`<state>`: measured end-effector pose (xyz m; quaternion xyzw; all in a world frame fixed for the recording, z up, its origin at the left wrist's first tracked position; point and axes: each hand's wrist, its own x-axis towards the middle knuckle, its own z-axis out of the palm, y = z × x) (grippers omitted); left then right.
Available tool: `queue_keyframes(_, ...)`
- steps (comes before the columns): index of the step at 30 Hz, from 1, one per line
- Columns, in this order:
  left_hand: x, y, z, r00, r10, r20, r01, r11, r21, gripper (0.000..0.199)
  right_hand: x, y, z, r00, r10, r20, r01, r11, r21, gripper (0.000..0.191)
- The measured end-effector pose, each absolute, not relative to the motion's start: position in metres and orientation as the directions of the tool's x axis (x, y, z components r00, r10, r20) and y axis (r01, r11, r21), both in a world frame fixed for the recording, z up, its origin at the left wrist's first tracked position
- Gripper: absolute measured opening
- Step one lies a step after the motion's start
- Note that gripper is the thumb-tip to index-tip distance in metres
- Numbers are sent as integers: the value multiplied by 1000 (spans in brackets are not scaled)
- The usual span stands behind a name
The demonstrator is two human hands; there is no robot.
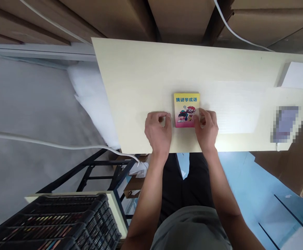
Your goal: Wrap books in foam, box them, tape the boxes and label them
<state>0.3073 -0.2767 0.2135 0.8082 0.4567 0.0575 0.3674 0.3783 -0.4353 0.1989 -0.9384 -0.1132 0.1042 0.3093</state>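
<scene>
A small, nearly square booklet or card pack [187, 110] lies on the pale table [151, 69]. Its cover fades from yellow to pink, with blue Chinese characters above cartoon figures. My right hand [207, 128] is closed at the right edge of this booklet, the thumb over the cover's lower right part and the index finger bent beside it. Just off the left edge is my left hand [158, 132], thumb and index tip brought together in a pinch with nothing visible between them. A narrow strip of table shows between that pinch and the booklet.
Right of the booklet lies a flat white sheet [236, 107]. A white box [301, 75] and a blurred-out phone-like object [286, 123] with a cable sit at the table's right end. Cardboard boxes [182, 21] line the far edge. A black crate [63, 222] stands lower left.
</scene>
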Motion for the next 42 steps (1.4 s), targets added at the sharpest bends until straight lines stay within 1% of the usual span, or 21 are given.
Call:
queue_keyframes(4,309,-279,212,556,792,-253,721,-309,620,6,378,-437,194,952,274,-133,138,-778,-613,25)
queue_keyframes(5,309,-279,212,563,787,-254,719,-314,620,3,378,-437,193,953,271,-135,134,-776,-616,25)
queue_keyframes(8,311,-279,212,578,783,-231,694,-321,645,5,378,-437,189,954,266,-139,124,-770,-626,26)
queue_keyframes(9,312,-280,213,568,790,-231,684,-297,667,4,377,-437,188,953,270,-139,126,-768,-628,27)
queue_keyframes(11,313,-282,216,530,804,-271,656,-185,732,6,376,-437,185,950,281,-133,138,-765,-630,29)
queue_keyframes(13,314,-286,218,493,798,-347,614,-36,789,17,375,-437,183,949,290,-120,154,-764,-626,32)
queue_keyframes(15,316,-291,220,495,775,-393,576,46,816,28,374,-437,182,947,300,-119,165,-766,-621,33)
queue_keyframes(17,320,-297,221,533,751,-390,565,28,825,30,375,-438,182,940,312,-135,166,-768,-619,33)
queue_keyframes(19,325,-303,221,576,731,-365,577,-47,816,28,377,-437,183,933,324,-158,162,-769,-618,33)
queue_keyframes(24,337,-309,220,624,703,-341,650,-226,725,35,382,-437,186,917,346,-200,152,-764,-627,33)
queue_keyframes(27,339,-309,221,632,695,-342,671,-270,691,30,383,-438,185,906,363,-220,152,-761,-630,36)
queue_keyframes(29,339,-309,222,636,686,-354,674,-270,688,23,382,-438,184,902,375,-215,163,-755,-635,38)
queue_keyframes(32,340,-305,219,600,712,-365,692,-233,683,20,382,-439,184,902,387,-193,187,-751,-634,38)
queue_keyframes(35,346,-298,213,517,764,-386,756,-195,625,20,382,-440,185,899,395,-191,198,-754,-626,37)
queue_keyframes(38,354,-291,212,439,780,-446,807,-124,577,16,382,-439,184,897,399,-191,201,-753,-627,37)
queue_keyframes(40,359,-291,216,415,784,-461,809,-86,581,15,382,-439,183,898,397,-191,196,-748,-634,38)
queue_keyframes(42,362,-293,224,441,777,-449,785,-92,612,17,384,-439,184,897,391,-205,172,-738,-652,38)
